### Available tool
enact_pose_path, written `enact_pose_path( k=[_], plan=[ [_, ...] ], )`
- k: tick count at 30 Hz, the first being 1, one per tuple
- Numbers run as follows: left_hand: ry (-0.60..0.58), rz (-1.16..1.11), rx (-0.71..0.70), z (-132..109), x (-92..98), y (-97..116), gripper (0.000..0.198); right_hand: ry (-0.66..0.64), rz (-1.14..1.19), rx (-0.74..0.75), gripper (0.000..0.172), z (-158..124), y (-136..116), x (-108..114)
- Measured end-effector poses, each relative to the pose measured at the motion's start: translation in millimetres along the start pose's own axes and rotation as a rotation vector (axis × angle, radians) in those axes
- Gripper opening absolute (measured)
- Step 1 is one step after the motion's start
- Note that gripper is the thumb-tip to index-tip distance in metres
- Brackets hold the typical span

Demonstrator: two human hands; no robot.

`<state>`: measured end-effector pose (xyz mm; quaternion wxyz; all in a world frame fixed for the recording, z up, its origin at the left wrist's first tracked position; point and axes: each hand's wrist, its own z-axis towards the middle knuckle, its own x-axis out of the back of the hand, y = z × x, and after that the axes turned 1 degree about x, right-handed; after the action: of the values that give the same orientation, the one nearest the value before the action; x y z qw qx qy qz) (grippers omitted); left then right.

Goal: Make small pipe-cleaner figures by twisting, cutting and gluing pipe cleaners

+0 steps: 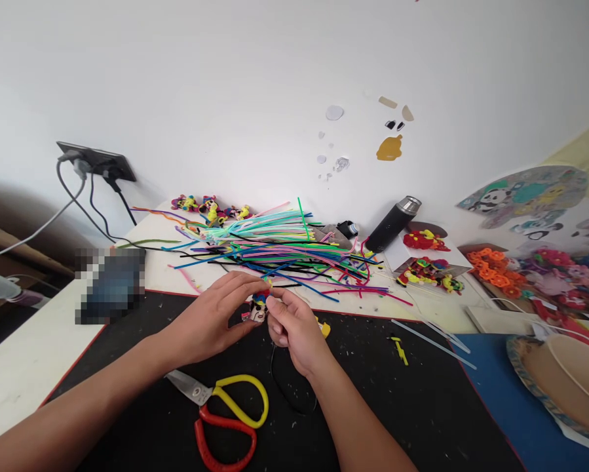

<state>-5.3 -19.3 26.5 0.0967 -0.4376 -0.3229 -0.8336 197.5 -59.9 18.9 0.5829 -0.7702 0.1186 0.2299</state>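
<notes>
My left hand (215,314) and my right hand (294,328) meet over the black mat (422,406), both pinching a small pipe-cleaner figure (259,307) with blue, red and yellow parts. A thin black pipe cleaner (287,387) trails down from the right hand. Just behind the hands lies a big loose pile of coloured pipe cleaners (274,249). Red-and-yellow-handled scissors (225,413) rest on the mat between my forearms.
A black flask (392,224) lies behind the pile. Finished figures (210,208) line the wall, more sit at right (426,269). A wall socket with cables (95,164) is at left. A straw hat (564,380) lies at right, by orange and red craft flowers (495,262).
</notes>
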Motion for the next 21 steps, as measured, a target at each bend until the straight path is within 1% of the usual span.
enact_pose_path(
  k=[17, 21],
  plan=[
    [0.013, -0.065, 0.022, 1.4, -3.2, -0.1, 0.052, 0.033, -0.033, -0.012, 0.053, 1.5, 3.2, 1.7],
    [0.009, -0.062, 0.020, 0.4, -3.6, -1.2, 0.054, 0.036, -0.031, -0.014, 0.054, 1.1, 2.5, 1.1]
  ],
)
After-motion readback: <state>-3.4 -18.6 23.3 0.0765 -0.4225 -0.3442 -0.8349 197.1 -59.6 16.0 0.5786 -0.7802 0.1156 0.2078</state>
